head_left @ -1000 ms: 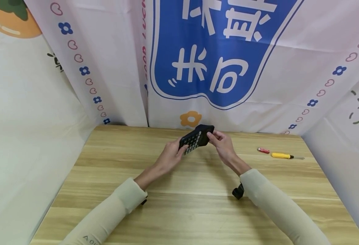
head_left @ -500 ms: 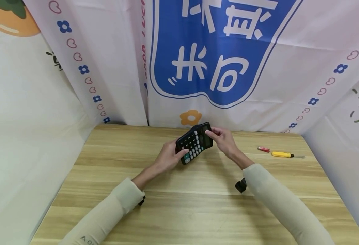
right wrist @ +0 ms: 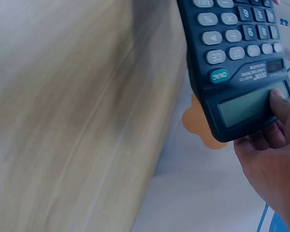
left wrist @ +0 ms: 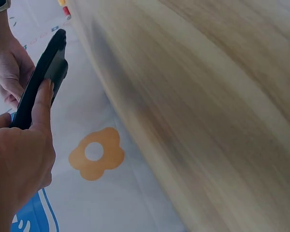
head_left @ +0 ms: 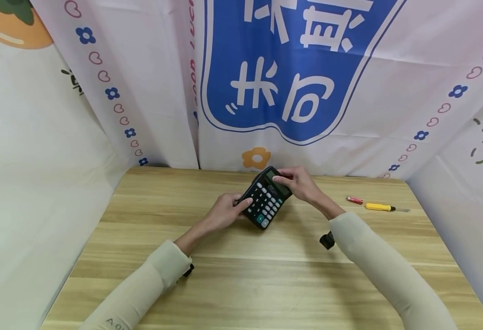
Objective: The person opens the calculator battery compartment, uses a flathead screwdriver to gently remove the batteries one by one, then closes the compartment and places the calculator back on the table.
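Both hands hold a black calculator (head_left: 264, 200) above the far part of the table, its keys and display facing up toward the head camera. The left hand (head_left: 223, 211) grips the keypad end, thumb over the keys and fingers behind. At the display end the right hand (head_left: 301, 184) pinches the calculator, its thumb lying on the screen. The right wrist view shows the grey display (right wrist: 249, 107) and a green key (right wrist: 219, 75) near it. Seen edge-on in the left wrist view, the calculator (left wrist: 35, 89) has the left index finger (left wrist: 41, 104) along its back.
A yellow-handled screwdriver (head_left: 379, 207) lies at the right of the wooden table (head_left: 241, 284), with a small red battery-like cylinder (head_left: 354, 200) beside it. A printed curtain (head_left: 159, 82) hangs along the table's far edge, close behind the hands.
The calculator has turned from a steep tilt to face the head camera, and its keypad end has swung nearer. Both hands keep hold of it; the right hand has shifted slightly.
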The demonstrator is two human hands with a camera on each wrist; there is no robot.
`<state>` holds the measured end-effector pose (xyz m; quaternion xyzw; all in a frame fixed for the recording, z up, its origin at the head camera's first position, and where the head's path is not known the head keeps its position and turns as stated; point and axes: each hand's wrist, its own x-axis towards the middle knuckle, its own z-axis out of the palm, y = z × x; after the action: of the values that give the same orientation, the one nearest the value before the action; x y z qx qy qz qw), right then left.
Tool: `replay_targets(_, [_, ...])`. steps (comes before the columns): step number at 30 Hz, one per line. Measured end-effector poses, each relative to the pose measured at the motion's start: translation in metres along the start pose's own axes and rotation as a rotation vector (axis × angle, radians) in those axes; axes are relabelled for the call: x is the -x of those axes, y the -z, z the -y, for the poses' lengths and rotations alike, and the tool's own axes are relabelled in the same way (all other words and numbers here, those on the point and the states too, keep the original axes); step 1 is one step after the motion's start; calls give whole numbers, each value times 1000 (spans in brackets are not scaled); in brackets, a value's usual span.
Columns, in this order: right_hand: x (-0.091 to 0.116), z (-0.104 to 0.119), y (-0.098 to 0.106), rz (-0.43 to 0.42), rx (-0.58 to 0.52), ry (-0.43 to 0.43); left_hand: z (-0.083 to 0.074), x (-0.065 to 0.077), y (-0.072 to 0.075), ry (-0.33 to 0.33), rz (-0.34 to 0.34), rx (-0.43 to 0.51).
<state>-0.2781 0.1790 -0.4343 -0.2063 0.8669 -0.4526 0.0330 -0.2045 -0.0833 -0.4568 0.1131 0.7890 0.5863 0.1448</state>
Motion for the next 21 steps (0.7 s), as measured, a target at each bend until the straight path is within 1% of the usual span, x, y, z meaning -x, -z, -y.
replay_targets(3, [-2, 3, 1, 31, 35, 25, 2, 0, 0, 49, 14, 41])
replay_targets(6, [-3, 8, 1, 74, 81, 75, 5, 1, 0, 79, 37, 63])
replay_targets(9, [-6, 12, 1, 116, 139, 129, 9, 0, 0, 84, 77, 65])
replay_targets(12, [-10, 15, 1, 158, 199, 164, 13, 0, -1, 77, 117, 51])
replay_targets(14, [-12, 16, 1, 181, 228, 170, 13, -1, -1, 81, 139, 45])
replay_targets(19, [-17, 21, 0, 244, 262, 156, 16, -2, -2, 100, 176, 25])
replay_targets(21, [-20, 24, 0, 272, 277, 163, 17, -2, -2, 109, 190, 15])
